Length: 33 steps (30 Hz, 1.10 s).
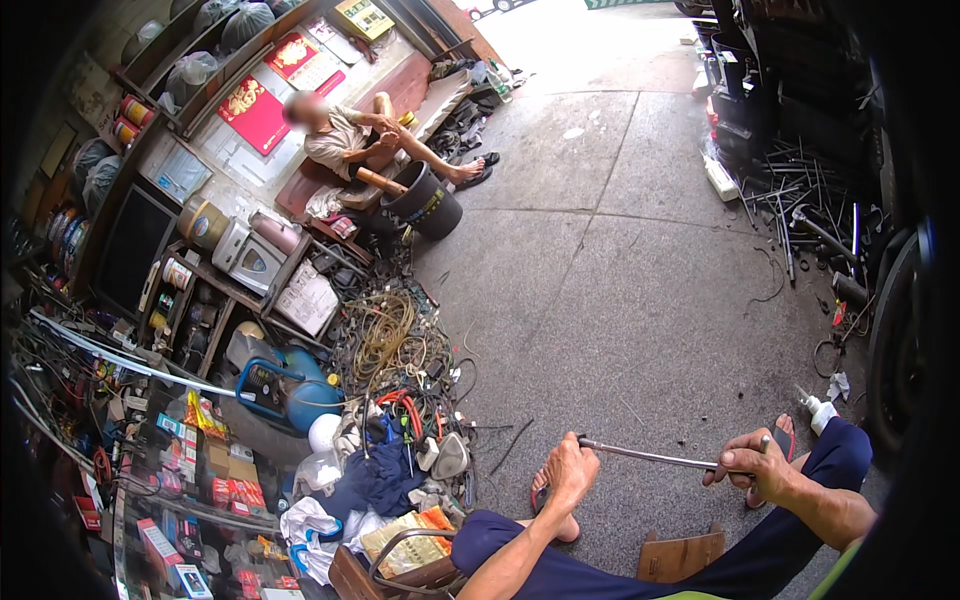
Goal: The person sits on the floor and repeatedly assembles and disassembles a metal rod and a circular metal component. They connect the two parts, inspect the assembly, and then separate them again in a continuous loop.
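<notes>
Rod (648, 454) of thin, shiny metal is held above the grey floor (570, 330), in the head view. The left hand (568, 470) is closed around its one end, and the right hand (757, 465) grips it near the other end (some dark part shows there, but I cannot tell what it is). On the left side, a blue tank (312, 392) is near a heap of cables (385, 335); farther away, another person (335, 145) sits beside a black bucket (425, 205).

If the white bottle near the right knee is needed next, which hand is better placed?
Probably the right hand: it is nearer the white bottle; the left hand is farther left. Both hold the metal rod, though.
</notes>
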Each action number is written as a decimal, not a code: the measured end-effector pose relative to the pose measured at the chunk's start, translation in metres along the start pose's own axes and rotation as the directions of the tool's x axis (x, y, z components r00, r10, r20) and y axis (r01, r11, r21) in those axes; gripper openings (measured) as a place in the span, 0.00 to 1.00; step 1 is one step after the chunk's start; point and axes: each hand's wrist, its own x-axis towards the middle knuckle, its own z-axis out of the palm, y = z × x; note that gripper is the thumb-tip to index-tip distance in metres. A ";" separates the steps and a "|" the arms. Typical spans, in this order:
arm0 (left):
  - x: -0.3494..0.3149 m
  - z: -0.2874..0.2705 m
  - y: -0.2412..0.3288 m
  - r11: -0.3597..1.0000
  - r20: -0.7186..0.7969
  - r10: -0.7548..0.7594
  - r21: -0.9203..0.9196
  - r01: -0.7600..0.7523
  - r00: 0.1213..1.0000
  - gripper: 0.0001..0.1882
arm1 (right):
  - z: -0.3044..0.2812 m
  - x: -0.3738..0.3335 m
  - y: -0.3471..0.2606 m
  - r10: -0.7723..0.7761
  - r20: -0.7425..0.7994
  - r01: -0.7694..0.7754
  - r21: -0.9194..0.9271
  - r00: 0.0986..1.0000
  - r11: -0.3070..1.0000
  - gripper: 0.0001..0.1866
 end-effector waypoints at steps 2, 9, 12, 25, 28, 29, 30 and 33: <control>0.004 0.002 -0.007 0.999 0.040 0.032 -0.013 -0.032 0.999 0.15 | -0.001 -0.001 -0.002 -0.020 -0.017 0.021 0.020 1.000 1.000 0.27; 0.011 -0.019 -0.016 0.842 0.448 0.185 -0.532 0.094 0.875 0.14 | -0.012 -0.011 -0.026 -0.075 -0.071 0.074 -0.017 0.995 0.997 0.28; 0.004 -0.036 -0.012 0.739 0.501 0.274 -0.656 0.154 0.821 0.20 | -0.017 -0.016 -0.038 -0.134 -0.101 0.131 -0.040 0.986 0.991 0.30; -0.009 -0.032 -0.024 0.639 0.560 0.339 -0.727 0.253 0.756 0.24 | -0.025 -0.016 -0.031 -0.128 -0.118 0.113 -0.127 0.985 0.985 0.38; -0.009 -0.034 -0.019 0.697 0.550 0.321 -0.688 0.200 0.771 0.23 | -0.024 -0.019 -0.035 -0.114 -0.103 0.099 -0.143 0.988 0.985 0.37; -0.009 -0.034 -0.018 0.715 0.542 0.317 -0.676 0.179 0.778 0.22 | -0.023 -0.019 -0.034 -0.102 -0.118 0.086 -0.129 0.988 0.988 0.36; -0.009 -0.031 -0.019 0.734 0.547 0.317 -0.659 0.165 0.775 0.21 | -0.023 -0.017 -0.032 -0.084 -0.127 0.070 -0.110 0.988 0.991 0.35; -0.009 -0.028 -0.023 0.778 0.557 0.314 -0.615 0.128 0.769 0.19 | -0.023 -0.012 -0.027 -0.044 -0.139 0.034 -0.076 0.989 0.997 0.34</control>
